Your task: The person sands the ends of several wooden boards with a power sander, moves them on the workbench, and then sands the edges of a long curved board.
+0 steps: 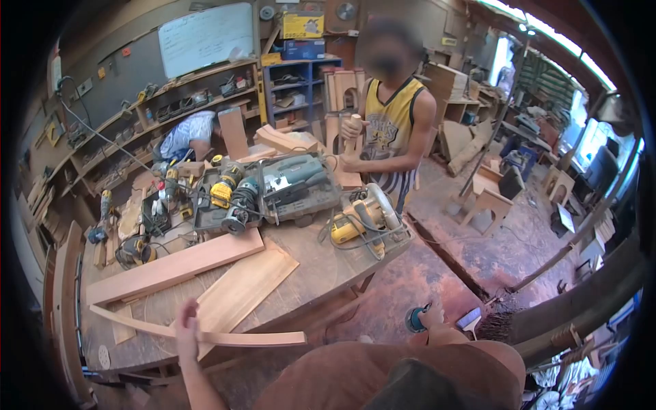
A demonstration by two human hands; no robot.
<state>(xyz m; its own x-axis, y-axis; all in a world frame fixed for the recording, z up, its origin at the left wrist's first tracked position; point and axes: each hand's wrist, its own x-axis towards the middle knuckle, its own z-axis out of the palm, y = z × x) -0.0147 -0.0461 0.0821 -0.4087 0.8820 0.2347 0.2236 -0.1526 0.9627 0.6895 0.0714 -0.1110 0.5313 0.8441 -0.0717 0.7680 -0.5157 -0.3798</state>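
Note:
A curved wooden strip (253,339) lies across the near left edge of the workbench, its right end past the edge. My left hand (187,328) is at the strip, fingers stretched upward and looking open; whether the thumb presses the wood cannot be made out. Low at my right side, my right hand (432,316) is closed around a teal power sander (414,319), held off the bench above the floor. Beyond the strip are a flat board (246,287) and a thick wooden beam (178,266).
The workbench (321,263) carries a yellow circular saw (362,222), a teal jigsaw (294,178) in its case, a router (240,205) and drills. Across it stands a person (393,130) gripping a wooden piece. Another person (188,137) bends by the shelves. A broom (495,326) is at right.

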